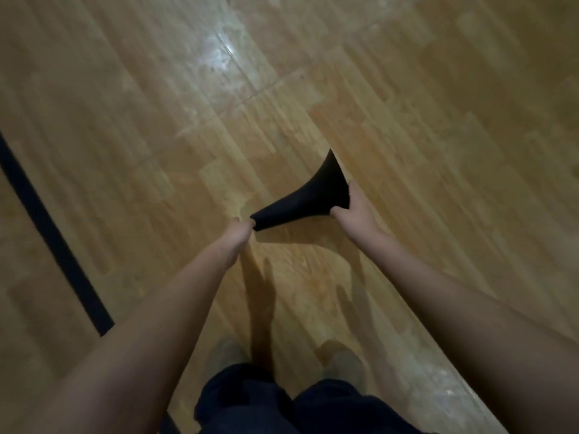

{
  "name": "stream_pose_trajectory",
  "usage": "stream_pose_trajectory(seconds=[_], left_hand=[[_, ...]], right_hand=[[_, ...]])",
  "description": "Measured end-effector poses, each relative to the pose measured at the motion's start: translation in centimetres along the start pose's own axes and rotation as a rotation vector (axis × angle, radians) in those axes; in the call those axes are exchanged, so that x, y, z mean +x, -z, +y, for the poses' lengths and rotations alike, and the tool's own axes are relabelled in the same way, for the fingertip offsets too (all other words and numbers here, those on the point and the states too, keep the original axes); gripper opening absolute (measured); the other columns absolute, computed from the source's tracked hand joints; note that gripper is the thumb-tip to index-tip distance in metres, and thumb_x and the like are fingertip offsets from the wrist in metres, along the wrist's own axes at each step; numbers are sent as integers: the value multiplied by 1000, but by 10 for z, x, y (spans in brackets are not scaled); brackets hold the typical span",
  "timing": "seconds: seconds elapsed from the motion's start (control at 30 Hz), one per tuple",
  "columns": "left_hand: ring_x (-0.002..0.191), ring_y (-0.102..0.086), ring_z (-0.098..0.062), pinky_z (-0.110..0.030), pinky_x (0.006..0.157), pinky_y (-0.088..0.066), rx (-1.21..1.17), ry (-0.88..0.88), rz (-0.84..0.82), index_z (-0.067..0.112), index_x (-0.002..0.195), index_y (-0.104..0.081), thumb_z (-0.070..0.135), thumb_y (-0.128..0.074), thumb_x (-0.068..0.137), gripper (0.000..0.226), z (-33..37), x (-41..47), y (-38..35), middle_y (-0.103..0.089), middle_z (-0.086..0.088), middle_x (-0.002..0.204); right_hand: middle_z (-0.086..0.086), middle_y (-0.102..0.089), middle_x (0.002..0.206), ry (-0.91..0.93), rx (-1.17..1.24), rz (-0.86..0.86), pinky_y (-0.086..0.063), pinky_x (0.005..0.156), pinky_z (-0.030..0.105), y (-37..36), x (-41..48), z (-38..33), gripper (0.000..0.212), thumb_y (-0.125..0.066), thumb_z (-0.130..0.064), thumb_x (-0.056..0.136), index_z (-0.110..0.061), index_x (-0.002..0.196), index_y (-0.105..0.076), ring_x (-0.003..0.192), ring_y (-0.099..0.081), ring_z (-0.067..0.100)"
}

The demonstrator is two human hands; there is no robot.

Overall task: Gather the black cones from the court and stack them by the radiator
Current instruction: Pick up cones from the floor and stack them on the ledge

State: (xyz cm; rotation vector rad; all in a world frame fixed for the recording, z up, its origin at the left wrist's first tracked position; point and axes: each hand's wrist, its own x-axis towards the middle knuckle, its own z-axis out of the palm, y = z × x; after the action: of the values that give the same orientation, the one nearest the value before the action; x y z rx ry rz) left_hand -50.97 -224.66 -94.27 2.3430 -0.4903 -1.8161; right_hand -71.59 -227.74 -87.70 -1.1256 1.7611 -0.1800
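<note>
A black cone (308,197) hangs sideways in the air above the wooden court floor, its narrow tip to the left and its wide base to the right. My left hand (238,234) pinches the narrow tip. My right hand (354,208) grips the edge of the base. The picture is blurred by motion. No other cone and no radiator are in view.
The wooden court floor (156,151) fills the view. A dark painted line (53,236) runs diagonally along the left. A bright glare patch (219,54) lies on the boards ahead. My legs in dark trousers (282,405) and my shoes show at the bottom.
</note>
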Motion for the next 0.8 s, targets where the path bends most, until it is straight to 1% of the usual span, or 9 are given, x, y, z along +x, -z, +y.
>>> stream_pose_trajectory(seconds=[0.07,0.13,0.27,0.37,0.43,0.53,0.63,0.7,0.8], left_hand=[[126,-44,-31,-36,105,-33,-154,-1,-36,9,142,-37,38,-37,100,51,-3,15,-7,-42,-14,144],[137,-35,-35,-39,114,-25,-304,12,-94,10,144,-35,43,-38,99,56,-3,20,-12,-35,-17,150],[136,-40,-22,-33,115,-26,-431,-2,-65,12,148,-30,45,-37,99,59,14,-8,-6,-39,-7,148],[138,-36,-19,-33,117,-22,-406,-50,-57,11,148,-28,46,-34,100,60,34,-53,11,-36,-6,150],[139,-33,-20,-34,119,-20,-400,-75,-50,11,150,-25,45,-33,101,60,52,-103,29,-33,-7,152],[141,-29,-21,-35,120,-19,-401,-114,-36,14,152,-16,45,-31,101,61,77,-179,55,-27,-8,154],[144,-24,-22,-35,120,-16,-424,-135,-24,14,152,-12,47,-31,101,64,107,-266,89,-22,-9,157],[144,-23,-23,-37,119,-14,-446,-155,-16,14,152,-13,48,-30,101,64,127,-321,113,-21,-8,157],[142,-30,-22,-35,115,-20,-498,-166,40,11,150,-25,51,-33,98,66,153,-394,150,-30,-8,154]], right_hand=[[2,-29,156,23,43,-8,-32,113,37,-4,7,11,73,-55,-13,88,-20,152,-20,142,-30,22],[0,-28,156,36,82,-17,-33,113,39,-1,1,12,75,-55,-11,87,-23,152,-19,142,-30,21],[2,-35,151,6,132,-20,-39,105,35,23,-27,3,72,-54,-4,89,-21,151,-21,135,-37,21],[3,-44,139,-11,153,-35,-44,95,35,51,-64,-21,74,-51,3,86,-20,150,-21,112,-48,13],[0,-46,123,-45,179,-52,-47,84,34,79,-102,-50,73,-51,4,86,-19,149,-22,93,-46,8],[-1,-45,118,-58,212,-75,-42,71,25,115,-152,-100,68,-50,2,87,-17,147,-25,100,-47,15],[-4,-50,105,-44,270,-66,-41,65,22,161,-208,-169,60,-48,2,85,-17,141,-35,89,-48,8],[-8,-50,99,7,300,-64,-40,64,23,188,-241,-216,55,-47,1,85,-17,137,-40,88,-48,6],[-9,-51,99,84,352,-65,-43,74,25,223,-287,-280,51,-45,2,85,-17,132,-45,97,-52,10]])
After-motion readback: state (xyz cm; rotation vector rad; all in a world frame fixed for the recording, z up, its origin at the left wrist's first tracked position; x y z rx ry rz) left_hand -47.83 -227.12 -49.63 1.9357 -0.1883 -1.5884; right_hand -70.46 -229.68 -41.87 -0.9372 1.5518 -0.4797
